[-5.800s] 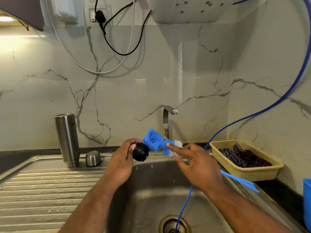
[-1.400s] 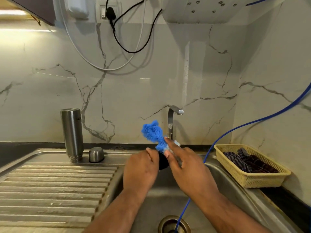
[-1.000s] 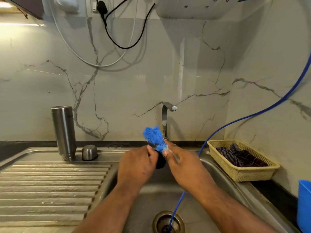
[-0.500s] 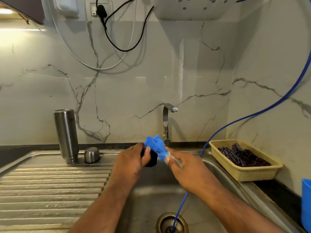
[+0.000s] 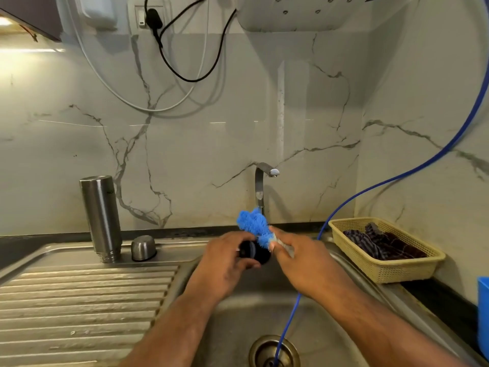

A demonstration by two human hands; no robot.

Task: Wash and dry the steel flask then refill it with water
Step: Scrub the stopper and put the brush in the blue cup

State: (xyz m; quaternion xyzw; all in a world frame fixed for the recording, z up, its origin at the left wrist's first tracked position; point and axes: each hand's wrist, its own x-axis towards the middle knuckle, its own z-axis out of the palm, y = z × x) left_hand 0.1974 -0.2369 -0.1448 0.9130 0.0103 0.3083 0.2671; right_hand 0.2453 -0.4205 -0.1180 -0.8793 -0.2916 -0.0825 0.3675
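Note:
The steel flask [image 5: 100, 215] stands upside down at the back of the draining board, its steel cap [image 5: 143, 248] beside it on the right. Over the sink basin [image 5: 238, 319] my left hand [image 5: 225, 263] grips a small black stopper [image 5: 254, 252]. My right hand [image 5: 304, 263] holds a blue bristle brush [image 5: 252, 225] by its handle, and the bristles press against the stopper's top. The tap [image 5: 262, 186] stands just behind the brush; no water is visibly running.
A ribbed steel draining board [image 5: 79, 308] fills the left. A blue hose [image 5: 375, 186] runs from the upper right down into the drain [image 5: 274, 352]. A yellow basket [image 5: 383, 266] with dark cloth sits right of the sink, a blue container [image 5: 483, 313] at the right edge.
My hands have stayed together over the basin, working the brush on the stopper; the stopper has turned a little in my left hand. Flask and cap have not moved.

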